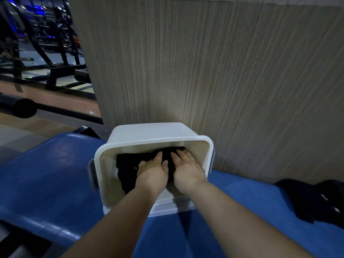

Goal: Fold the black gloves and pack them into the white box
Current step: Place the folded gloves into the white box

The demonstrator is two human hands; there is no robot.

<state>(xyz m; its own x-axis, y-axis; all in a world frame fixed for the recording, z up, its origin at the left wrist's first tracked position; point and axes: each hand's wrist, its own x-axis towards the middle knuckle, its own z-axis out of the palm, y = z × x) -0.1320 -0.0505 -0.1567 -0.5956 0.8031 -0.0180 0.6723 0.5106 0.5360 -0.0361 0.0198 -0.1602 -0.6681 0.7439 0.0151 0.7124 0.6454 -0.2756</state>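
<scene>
Both my hands are inside the white box [149, 133], which sits on the blue tabletop [55, 174] against a wood-grain wall [223, 71]. The black gloves [128, 164] lie in the box. My left hand [151, 172] and right hand [187, 169] press down on them side by side with fingers spread fairly flat, gripping nothing. More black fabric [316, 200] (I can't tell what) lies on the tabletop, far right.

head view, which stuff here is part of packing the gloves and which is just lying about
Job: white box; black gloves inside it; left hand and right hand pressing on them.
Just there: blue bench under the box; dark cloth at right, unclear what; gym machines.
</scene>
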